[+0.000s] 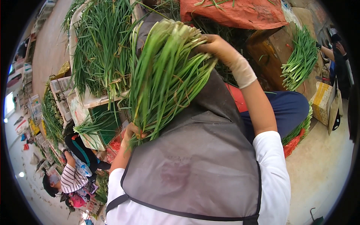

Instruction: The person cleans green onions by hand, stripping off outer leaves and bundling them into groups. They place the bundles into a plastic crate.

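A big bunch of garlic chives [168, 71] is held up in front of my grey apron [180, 165], pale stem ends at the top and green leaf tips lower down. My left hand [134, 132] is closed round the gathered leaf tips at the lower left. My right hand [219, 47] grips the stem end from the right, its fingertips partly hidden behind the stalks. A pale translucent band [243, 71] wraps my right wrist. Left of the bunch, more loose chives [103, 48] lie heaped on a light-coloured stand [97, 100].
An orange-red sheet [232, 15] lies at the far side. On a wooden surface to the right rests another bunch of chives [300, 60], near another person's arm [328, 52]. A person in a striped top [75, 178] works at lower left, below plastic crates [62, 92].
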Available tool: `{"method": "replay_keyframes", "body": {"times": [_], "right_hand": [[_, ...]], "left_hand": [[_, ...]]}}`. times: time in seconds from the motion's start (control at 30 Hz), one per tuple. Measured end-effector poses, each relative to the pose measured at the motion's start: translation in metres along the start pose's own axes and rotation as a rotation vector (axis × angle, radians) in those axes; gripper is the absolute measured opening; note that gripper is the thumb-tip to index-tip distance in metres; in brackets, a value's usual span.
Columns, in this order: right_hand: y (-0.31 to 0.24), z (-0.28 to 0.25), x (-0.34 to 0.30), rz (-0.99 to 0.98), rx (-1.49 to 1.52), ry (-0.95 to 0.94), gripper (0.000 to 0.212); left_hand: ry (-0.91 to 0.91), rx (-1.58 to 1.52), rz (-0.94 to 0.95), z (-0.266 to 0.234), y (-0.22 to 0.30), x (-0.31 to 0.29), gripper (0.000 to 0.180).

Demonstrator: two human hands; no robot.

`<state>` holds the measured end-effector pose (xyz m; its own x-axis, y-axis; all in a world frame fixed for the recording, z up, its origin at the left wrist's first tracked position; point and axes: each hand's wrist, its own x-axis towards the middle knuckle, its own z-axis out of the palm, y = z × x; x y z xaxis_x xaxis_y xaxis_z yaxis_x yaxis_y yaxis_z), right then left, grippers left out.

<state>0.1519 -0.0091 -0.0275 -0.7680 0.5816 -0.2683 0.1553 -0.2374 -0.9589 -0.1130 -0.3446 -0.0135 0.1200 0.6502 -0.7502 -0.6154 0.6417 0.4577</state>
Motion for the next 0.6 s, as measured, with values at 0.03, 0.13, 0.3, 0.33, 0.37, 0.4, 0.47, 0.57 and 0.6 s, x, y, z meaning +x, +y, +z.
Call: {"method": "replay_keyframes", "body": {"times": [0.03, 0.13, 0.3, 0.33, 0.37, 0.4, 0.47, 0.57, 0.6], "right_hand": [[-0.005, -0.002, -0.007, -0.006, 0.19, 0.038, 0.03], [0.012, -0.041, -0.014, -0.118, 0.382, 0.326, 0.017], [0.068, -0.1, -0.011, 0.082, -0.362, 0.267, 0.036], [0.047, -0.073, -0.008, 0.058, -0.057, 0.179, 0.039], [0.025, -0.046, -0.015, 0.049, 0.244, 0.112, 0.042], [0.033, -0.033, -0.008, 0.055, 0.202, 0.071, 0.045], [0.018, -0.008, 0.0, 0.093, 0.089, -0.102, 0.047], [0.009, -0.009, -0.004, -0.017, 0.444, -0.079, 0.043], [0.002, -0.011, -0.01, -0.032, 0.496, -0.141, 0.04]], "left_hand": [[0.005, -0.007, 0.001, -0.001, -0.002, -0.001, 0.026], [0.001, -0.036, -0.001, -0.005, -0.012, 0.0, 0.025], [0.005, -0.037, 0.0, 0.001, -0.009, -0.003, 0.022], [0.016, -0.043, 0.001, -0.001, -0.014, -0.007, 0.022], [0.01, -0.044, -0.006, -0.001, -0.016, -0.005, 0.021], [0.003, -0.05, -0.016, -0.003, -0.016, -0.001, 0.021], [0.006, -0.054, -0.017, 0.0, -0.017, -0.002, 0.02], [0.005, -0.064, -0.018, -0.001, -0.02, -0.004, 0.019], [0.009, -0.07, -0.02, -0.001, -0.02, -0.005, 0.018]]}}
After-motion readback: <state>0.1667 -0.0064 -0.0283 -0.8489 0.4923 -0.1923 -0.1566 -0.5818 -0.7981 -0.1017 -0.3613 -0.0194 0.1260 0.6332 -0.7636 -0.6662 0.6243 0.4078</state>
